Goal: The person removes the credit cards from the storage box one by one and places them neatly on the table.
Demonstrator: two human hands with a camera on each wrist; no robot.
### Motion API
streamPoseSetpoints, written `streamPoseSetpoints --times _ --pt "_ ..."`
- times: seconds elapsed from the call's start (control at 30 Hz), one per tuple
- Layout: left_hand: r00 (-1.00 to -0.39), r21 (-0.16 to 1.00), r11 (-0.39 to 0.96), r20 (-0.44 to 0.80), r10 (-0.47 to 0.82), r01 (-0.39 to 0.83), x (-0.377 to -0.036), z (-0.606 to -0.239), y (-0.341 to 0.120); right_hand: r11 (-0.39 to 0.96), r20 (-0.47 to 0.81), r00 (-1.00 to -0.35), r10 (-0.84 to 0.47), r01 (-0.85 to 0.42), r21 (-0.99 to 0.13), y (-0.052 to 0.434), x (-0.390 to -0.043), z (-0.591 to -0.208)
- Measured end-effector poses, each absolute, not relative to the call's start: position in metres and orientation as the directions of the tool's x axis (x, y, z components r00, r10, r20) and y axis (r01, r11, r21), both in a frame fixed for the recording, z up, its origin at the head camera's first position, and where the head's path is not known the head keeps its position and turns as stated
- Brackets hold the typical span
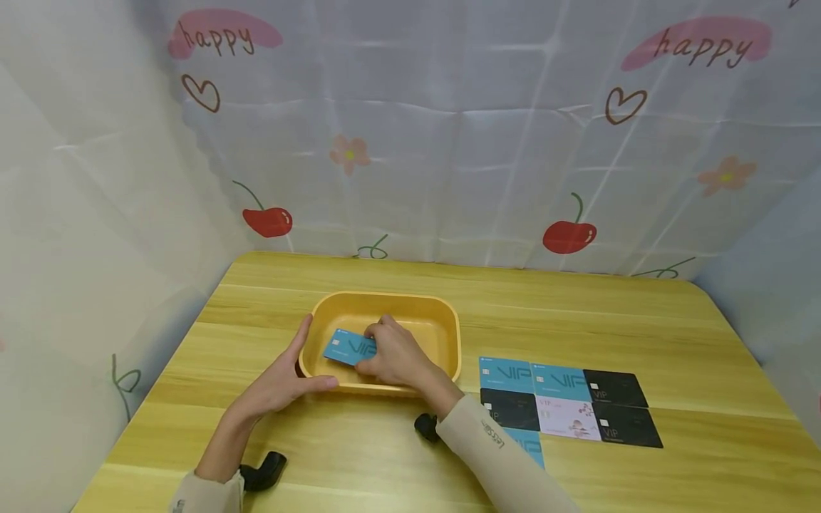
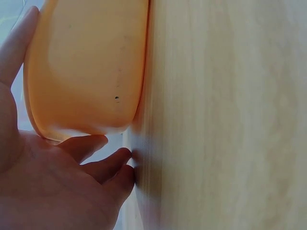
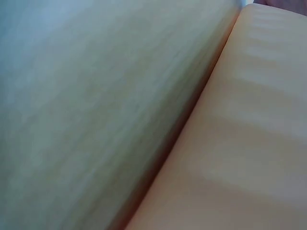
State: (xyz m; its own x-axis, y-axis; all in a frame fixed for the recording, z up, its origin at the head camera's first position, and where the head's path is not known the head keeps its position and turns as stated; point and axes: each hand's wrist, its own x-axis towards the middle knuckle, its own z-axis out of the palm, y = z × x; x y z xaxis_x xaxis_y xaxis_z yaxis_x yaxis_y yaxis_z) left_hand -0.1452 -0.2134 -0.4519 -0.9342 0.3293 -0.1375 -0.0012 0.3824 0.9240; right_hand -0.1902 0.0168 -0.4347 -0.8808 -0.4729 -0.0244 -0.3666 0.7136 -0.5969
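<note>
Inside the yellow plastic tray, my right hand pinches the right end of a blue VIP card. The card's left part, with its chip, faces up; the fingers cover its right end. My left hand spreads around the tray's left end, its thumb along the front rim and its index finger at the left side. In the left wrist view, the other fingers of that hand lie below the tray's end, close to the tabletop. The right wrist view holds mainly the tray's outer wall and wood.
Right of the tray, blue cards, black cards and a pale pink flowered card lie in rows on the wooden table. My right sleeve partly covers the lowest blue card. Behind hangs a printed white curtain.
</note>
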Motion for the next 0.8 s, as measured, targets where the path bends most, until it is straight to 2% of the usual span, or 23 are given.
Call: streamPoseSetpoints --times 0.5,0.8 --pt "-0.934 0.933 0.361 -0.130 0.332 -0.001 -0.1455 -0.4518 -0.2141 0.731 -0.017 -0.875 -0.485 -0.394 -0.557 0.0177 -0.1893 -0.4335" --pt "-0.936 0.927 0.376 -0.139 0.325 -0.007 -0.1449 -0.4509 -0.2126 0.702 -0.008 -0.864 -0.503 -0.403 -0.587 0.0194 -0.1884 -0.4351"
